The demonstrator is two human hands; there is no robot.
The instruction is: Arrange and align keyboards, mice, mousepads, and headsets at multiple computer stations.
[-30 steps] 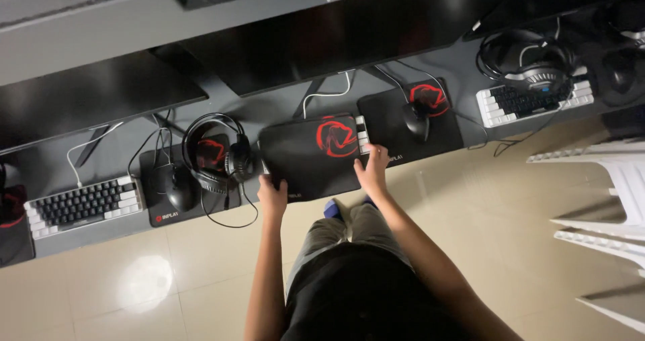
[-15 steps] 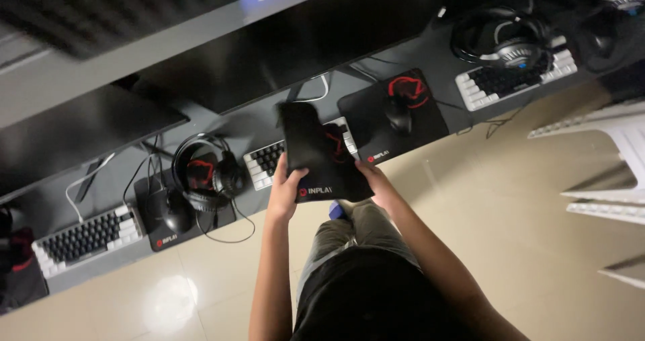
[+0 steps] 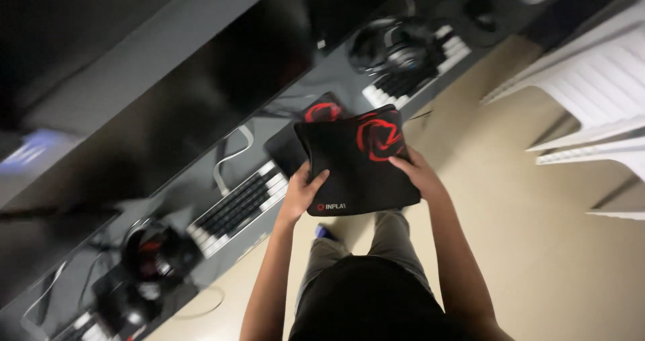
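black mouse pad (image 3: 359, 163) — gripped by both hands' fingers (image 3: 316, 180)

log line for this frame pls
left hand: grips black mouse pad left edge | right hand: grips right edge | pad: lifted off desk | keyboard: uncovered

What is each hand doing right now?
Left hand: closed on the black mouse pad, near its left edge.
Right hand: gripping the same pad's right edge.

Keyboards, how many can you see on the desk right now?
2 clearly: one keyboard on the desk left of the held mouse pad, another keyboard farther right under a headset. A blurred third may sit at the bottom-left edge.
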